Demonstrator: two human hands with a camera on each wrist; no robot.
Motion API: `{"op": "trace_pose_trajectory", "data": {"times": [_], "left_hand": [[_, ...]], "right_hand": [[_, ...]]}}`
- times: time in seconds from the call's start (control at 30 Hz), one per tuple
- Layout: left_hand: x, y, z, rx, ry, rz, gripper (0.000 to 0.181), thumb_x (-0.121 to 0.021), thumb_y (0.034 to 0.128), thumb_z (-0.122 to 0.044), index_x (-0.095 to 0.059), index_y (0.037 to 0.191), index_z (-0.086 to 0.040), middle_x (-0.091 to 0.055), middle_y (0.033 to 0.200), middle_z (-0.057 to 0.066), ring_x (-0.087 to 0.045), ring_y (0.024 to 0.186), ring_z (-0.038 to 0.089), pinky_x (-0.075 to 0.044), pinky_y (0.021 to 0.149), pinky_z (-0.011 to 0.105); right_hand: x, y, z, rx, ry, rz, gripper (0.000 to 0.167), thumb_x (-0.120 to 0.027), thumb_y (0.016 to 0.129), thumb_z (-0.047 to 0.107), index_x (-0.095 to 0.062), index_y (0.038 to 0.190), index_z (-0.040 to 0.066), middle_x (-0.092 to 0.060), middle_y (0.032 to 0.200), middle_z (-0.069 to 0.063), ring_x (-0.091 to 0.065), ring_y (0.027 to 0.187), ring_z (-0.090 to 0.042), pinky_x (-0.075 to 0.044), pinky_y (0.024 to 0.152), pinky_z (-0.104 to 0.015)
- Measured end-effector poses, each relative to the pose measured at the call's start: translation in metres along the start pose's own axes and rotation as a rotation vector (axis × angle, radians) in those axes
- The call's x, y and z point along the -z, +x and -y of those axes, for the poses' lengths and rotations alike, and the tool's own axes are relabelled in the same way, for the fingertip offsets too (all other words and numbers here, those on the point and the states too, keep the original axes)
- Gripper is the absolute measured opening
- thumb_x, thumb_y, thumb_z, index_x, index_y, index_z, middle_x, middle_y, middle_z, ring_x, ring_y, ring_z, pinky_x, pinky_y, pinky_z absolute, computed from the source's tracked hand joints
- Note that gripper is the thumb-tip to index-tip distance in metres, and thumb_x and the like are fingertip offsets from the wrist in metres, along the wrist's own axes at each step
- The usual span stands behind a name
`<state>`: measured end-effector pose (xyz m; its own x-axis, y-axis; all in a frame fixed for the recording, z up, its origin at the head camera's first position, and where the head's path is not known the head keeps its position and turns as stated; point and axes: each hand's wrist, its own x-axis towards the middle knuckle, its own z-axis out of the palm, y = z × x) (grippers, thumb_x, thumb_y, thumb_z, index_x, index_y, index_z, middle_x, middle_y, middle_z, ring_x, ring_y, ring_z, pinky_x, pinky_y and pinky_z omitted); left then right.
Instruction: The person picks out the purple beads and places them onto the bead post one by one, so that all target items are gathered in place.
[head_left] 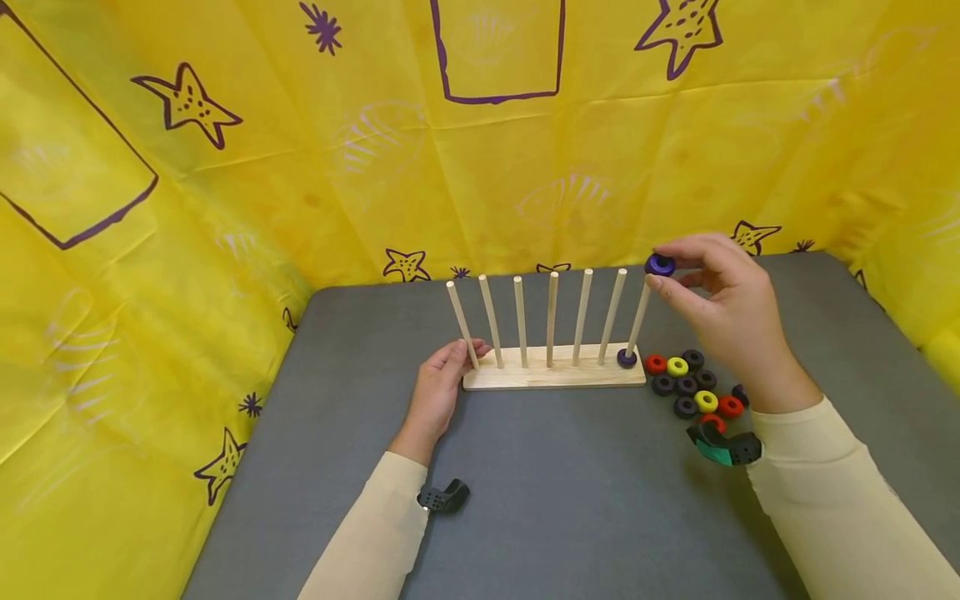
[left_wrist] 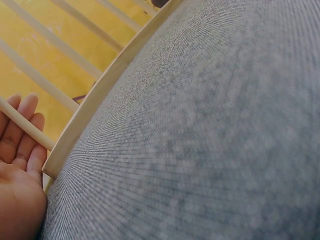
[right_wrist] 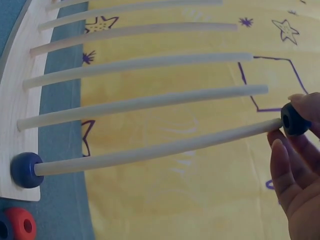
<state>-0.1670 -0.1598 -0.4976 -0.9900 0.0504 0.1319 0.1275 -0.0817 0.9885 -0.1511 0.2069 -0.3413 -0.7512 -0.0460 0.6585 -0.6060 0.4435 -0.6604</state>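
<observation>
A wooden stand (head_left: pixel 555 377) carries a row of upright pegs. My left hand (head_left: pixel 438 385) holds its left end, with fingers behind the leftmost peg (left_wrist: pixel 27 126); the thumb is hidden in the left wrist view. Between the thumb and fingers of my right hand (head_left: pixel 731 312) is a dark blue ring (head_left: pixel 660 265). That ring is at the tip of the rightmost peg (right_wrist: pixel 160 150), its hole facing the peg; I cannot tell whether the tip is inside. Another dark blue ring (right_wrist: pixel 26 170) sits at the foot of the same peg.
Loose rings lie on the grey table (head_left: pixel 525 483) right of the stand: several dark ones (head_left: pixel 686 386), yellow ones (head_left: pixel 706 402) and red ones (head_left: pixel 731 407). Below the right forearm some are partly covered. A yellow patterned cloth (head_left: pixel 480 183) hangs behind and at the sides.
</observation>
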Motion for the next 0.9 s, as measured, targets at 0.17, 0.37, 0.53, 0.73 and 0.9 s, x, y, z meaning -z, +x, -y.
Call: {"op": "trace_pose_trajectory", "data": {"times": [0.17,0.37,0.53,0.73,0.9], "left_hand": [[-0.001,0.000,-0.001,-0.006,-0.012,-0.001,0.044,-0.056,0.1168,-0.031,-0.072,0.130,0.008,-0.075,0.126,0.020,-0.069,0.125,0.030,-0.051,0.108,0.037],[-0.001,0.001,-0.001,0.003,-0.011,0.001,0.043,-0.056,0.1171,-0.029,-0.072,0.130,0.009,-0.075,0.127,0.022,-0.068,0.126,0.032,-0.050,0.108,0.037],[-0.001,0.001,-0.001,0.006,-0.012,0.001,0.044,-0.055,0.1172,-0.029,-0.071,0.130,0.010,-0.074,0.127,0.023,-0.068,0.127,0.033,-0.050,0.109,0.039],[-0.001,0.001,0.000,0.003,-0.010,0.004,0.044,-0.056,0.1172,-0.030,-0.071,0.131,0.009,-0.075,0.127,0.021,-0.068,0.126,0.032,-0.050,0.109,0.039],[0.000,0.001,0.000,-0.002,-0.014,0.002,0.044,-0.056,0.1172,-0.029,-0.071,0.131,0.010,-0.075,0.126,0.022,-0.067,0.127,0.032,-0.050,0.108,0.040]], "right_hand": [[-0.001,0.002,-0.001,-0.046,-0.006,-0.001,0.038,-0.084,0.088,-0.016,-0.077,0.123,-0.003,-0.066,0.114,0.002,-0.065,0.096,-0.010,-0.052,0.084,-0.012],[-0.003,0.002,-0.005,-0.070,0.005,-0.004,0.038,-0.084,0.088,-0.016,-0.077,0.122,-0.003,-0.066,0.113,0.001,-0.064,0.094,-0.010,-0.051,0.083,-0.012],[-0.004,0.002,-0.008,-0.077,0.013,0.007,0.037,-0.084,0.088,-0.016,-0.077,0.122,-0.003,-0.066,0.112,-0.002,-0.064,0.095,-0.011,-0.051,0.082,-0.012],[-0.005,0.001,-0.011,-0.062,0.018,0.010,0.034,-0.084,0.088,-0.017,-0.079,0.118,-0.002,-0.066,0.110,-0.004,-0.063,0.094,-0.011,-0.052,0.080,-0.013],[-0.007,0.000,-0.012,-0.051,0.029,0.009,0.032,-0.083,0.088,-0.017,-0.079,0.117,-0.002,-0.067,0.110,-0.005,-0.063,0.093,-0.012,-0.052,0.080,-0.013]]}}
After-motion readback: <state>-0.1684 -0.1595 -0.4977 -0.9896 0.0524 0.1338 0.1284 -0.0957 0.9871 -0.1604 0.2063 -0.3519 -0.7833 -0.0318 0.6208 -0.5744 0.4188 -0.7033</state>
